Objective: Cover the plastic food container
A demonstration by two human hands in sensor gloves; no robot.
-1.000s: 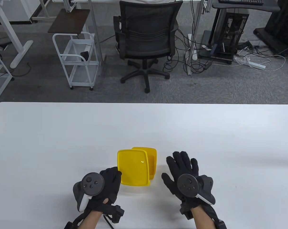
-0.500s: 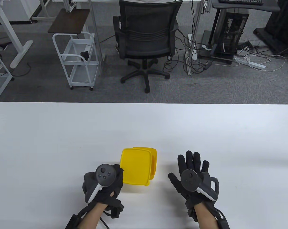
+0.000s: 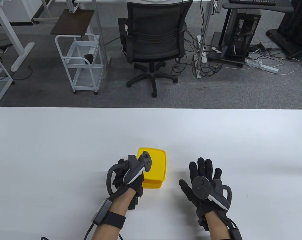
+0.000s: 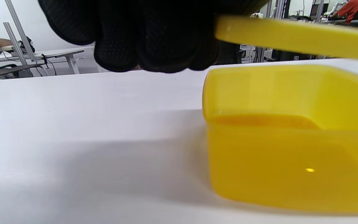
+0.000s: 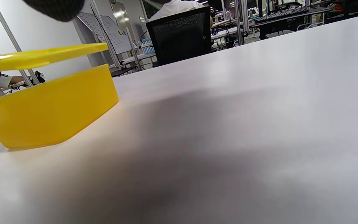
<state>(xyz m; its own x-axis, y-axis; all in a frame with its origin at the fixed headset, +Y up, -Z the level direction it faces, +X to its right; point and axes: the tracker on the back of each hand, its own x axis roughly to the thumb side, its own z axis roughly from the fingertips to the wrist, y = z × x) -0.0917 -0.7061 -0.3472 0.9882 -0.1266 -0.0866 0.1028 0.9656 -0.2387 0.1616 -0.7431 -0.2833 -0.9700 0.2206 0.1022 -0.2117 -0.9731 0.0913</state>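
A yellow plastic container [image 3: 153, 183] stands on the white table [image 3: 66, 150] near its front middle. My left hand [image 3: 127, 176] holds the yellow lid [image 3: 157, 162] by its left edge, roughly level over the container. In the left wrist view my gloved fingers [image 4: 154, 37] grip the lid [image 4: 291, 37], and a gap shows between it and the container [image 4: 291, 140]. The right wrist view also shows the lid [image 5: 42, 57] just above the container [image 5: 48, 109]. My right hand [image 3: 203, 171] is open and empty, fingers spread, palm down, right of the container.
The table's far edge runs across the middle of the table view. Beyond it stand a black office chair [image 3: 153, 32] and a white cart [image 3: 81, 62] on the floor.
My left hand has rolled and moved right, swinging the lid from leaning at the container's left side to level over it. My right hand has drawn back a little to the right.
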